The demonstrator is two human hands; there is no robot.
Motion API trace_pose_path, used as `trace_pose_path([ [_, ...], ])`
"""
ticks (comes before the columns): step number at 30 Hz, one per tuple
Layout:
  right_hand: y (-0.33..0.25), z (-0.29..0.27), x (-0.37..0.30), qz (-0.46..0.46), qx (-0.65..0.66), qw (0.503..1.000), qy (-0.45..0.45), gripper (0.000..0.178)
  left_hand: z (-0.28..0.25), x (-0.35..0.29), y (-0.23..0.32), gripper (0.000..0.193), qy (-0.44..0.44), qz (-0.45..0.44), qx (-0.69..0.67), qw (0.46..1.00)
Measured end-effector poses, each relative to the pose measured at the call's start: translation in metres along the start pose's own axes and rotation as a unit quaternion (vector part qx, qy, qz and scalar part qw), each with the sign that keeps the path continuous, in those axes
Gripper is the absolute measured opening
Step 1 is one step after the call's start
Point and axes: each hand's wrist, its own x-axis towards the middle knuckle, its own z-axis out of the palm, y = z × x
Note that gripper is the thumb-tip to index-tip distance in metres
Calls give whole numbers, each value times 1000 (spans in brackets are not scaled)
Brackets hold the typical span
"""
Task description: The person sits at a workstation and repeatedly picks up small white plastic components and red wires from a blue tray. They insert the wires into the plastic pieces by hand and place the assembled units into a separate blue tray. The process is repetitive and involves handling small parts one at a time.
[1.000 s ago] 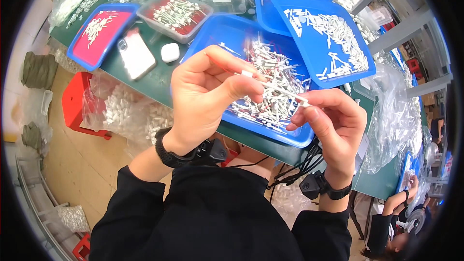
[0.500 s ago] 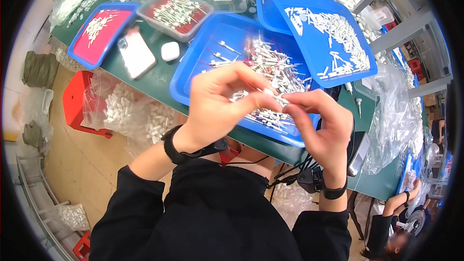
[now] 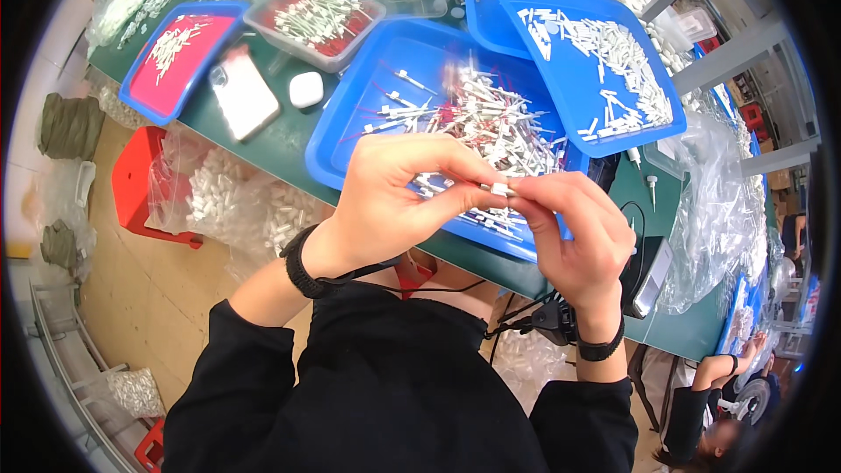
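Note:
Both hands meet over the near part of a large blue tray (image 3: 326, 142). My left hand (image 3: 381, 188) pinches one side of a small white plastic piece (image 3: 500, 189) between thumb and forefinger. From the other side, the thumb and forefinger of my right hand (image 3: 580, 229) close on the same piece. Fingertips cover most of it, so its full shape is hidden. Beneath them the tray holds a heap of thin white stick-like parts (image 3: 499, 123), some with red wire-like strands.
Overlapping the tray's right side is another blue tray (image 3: 561, 92) of white tubes. A clear tub (image 3: 372, 22) of similar sticks, a white phone (image 3: 245, 96), a white rounded case (image 3: 306, 89) and a pink-lined tray (image 3: 140, 92) stand left. Clear plastic bags (image 3: 692, 245) lie right; a co-worker's arm (image 3: 714, 372) shows lower right.
The fingertips of my two hands have shifted slightly and drawn into a flatter, tighter pinch, and the white piece shows more plainly between them. The trays have stayed in place.

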Motion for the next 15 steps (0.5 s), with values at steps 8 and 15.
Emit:
trace_pose_path([
  [8,14,16,9,-154,-109,982,1,26,0,-4,-2,8,62,-188,-206,958],
  [15,23,42,37,-115,-113,983,90,21,-17,15,-4,14,124,-174,-163,963],
])
